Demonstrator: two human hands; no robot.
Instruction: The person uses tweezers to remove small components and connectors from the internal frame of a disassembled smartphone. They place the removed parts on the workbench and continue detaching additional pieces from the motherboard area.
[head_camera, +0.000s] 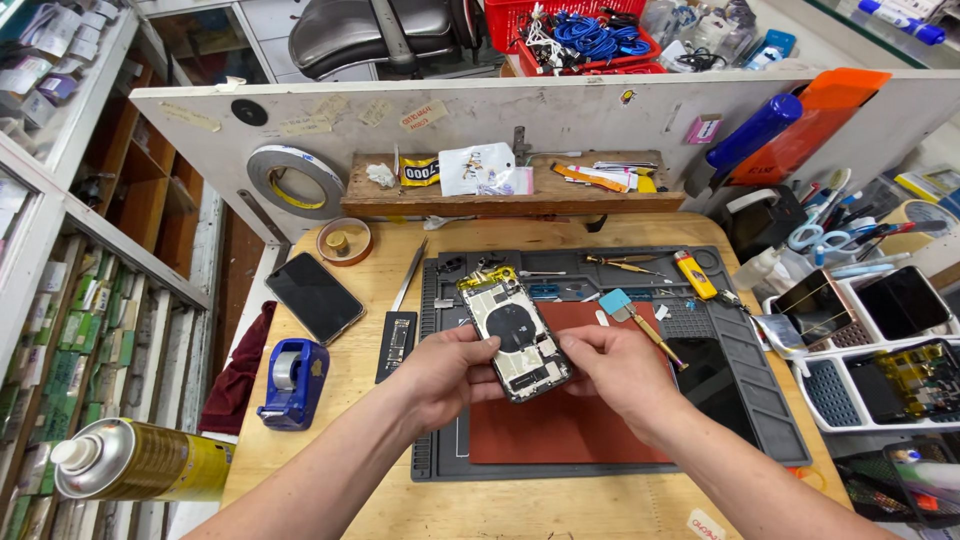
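Both my hands hold an opened phone body (512, 330) over a grey work mat (440, 460) with a red pad (560, 430) on it. The phone's insides face up, showing a round black coil and metal shields. My left hand (450, 372) grips its lower left edge. My right hand (615, 365) grips the lower right corner, fingertips on the frame. A tool with a blue flat head and a brass handle (632, 318) lies just beyond my right hand. A black screen panel (712, 385) lies on the mat to the right.
A dark phone (315, 296), tweezers (408, 277), a black circuit strip (396, 345) and a blue tape dispenser (292, 382) lie left of the mat. A spray can (140, 460) stands at the lower left. White trays with phones (880, 310) sit right. A wooden shelf (510, 195) backs the bench.
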